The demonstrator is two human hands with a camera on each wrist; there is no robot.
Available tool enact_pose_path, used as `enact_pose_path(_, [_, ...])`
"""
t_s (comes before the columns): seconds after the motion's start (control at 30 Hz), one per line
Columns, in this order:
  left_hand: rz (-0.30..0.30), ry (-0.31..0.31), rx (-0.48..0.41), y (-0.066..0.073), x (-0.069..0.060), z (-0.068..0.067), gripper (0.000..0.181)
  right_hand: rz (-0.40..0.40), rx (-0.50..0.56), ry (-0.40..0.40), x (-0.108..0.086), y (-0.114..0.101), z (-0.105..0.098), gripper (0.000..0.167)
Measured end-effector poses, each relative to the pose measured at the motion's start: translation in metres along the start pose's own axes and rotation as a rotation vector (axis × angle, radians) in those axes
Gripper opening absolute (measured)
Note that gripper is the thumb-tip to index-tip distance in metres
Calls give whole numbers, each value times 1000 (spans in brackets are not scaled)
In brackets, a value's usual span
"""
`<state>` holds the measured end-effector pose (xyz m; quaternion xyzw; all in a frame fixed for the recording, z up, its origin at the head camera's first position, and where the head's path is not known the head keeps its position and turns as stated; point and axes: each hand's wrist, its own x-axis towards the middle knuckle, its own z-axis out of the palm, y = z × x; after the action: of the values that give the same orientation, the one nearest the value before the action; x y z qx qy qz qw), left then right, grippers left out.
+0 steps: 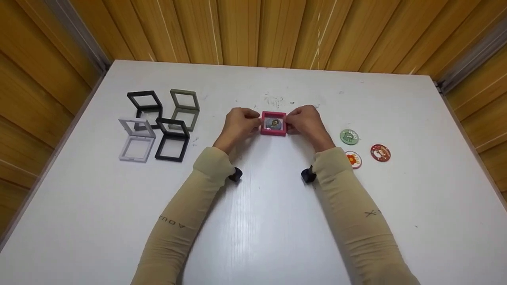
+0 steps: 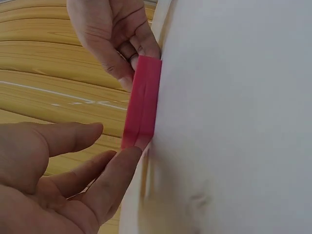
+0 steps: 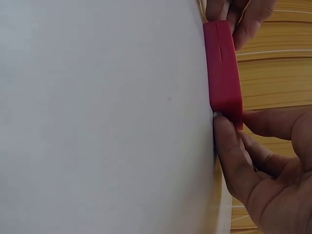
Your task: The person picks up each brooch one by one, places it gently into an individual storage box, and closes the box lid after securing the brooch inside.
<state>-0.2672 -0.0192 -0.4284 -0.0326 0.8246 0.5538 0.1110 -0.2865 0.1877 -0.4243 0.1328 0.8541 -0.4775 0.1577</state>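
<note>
Tan sleeves (image 1: 174, 221), left grip (image 1: 239, 126) spread against pink frame (image 1: 273, 133), right grip (image 1: 307, 122) pinching it.

The pink frame (image 3: 224, 68) looks like smooth plastic from where I stand, satin rather than glossy, around a clear, shiny window (image 1: 273, 124). The counter (image 1: 273, 217) is smooth with a soft gloss, the sleeves (image 1: 174, 221) matt cloth, the wall panels (image 1: 238, 31) wood-grained.

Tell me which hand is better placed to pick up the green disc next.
Probably the right hand: the green disc lies on that side and nearer, whereas the left hand is across the pink display frame. Both hands touch that frame.
</note>
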Motion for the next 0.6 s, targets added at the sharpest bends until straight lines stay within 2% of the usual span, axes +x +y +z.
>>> enact_pose_path(0.17, [86, 62, 21, 12, -4, -24, 32, -17, 5, 14, 5, -3, 0, 27])
enact_pose_path(0.4, [217, 227, 78, 24, -7, -65, 32, -40, -16, 52, 12, -6, -3, 28])
enact_pose_path(0.6, [251, 338, 94, 23, -11, -101, 34, -9, 5, 44, 18, -9, -2, 32])
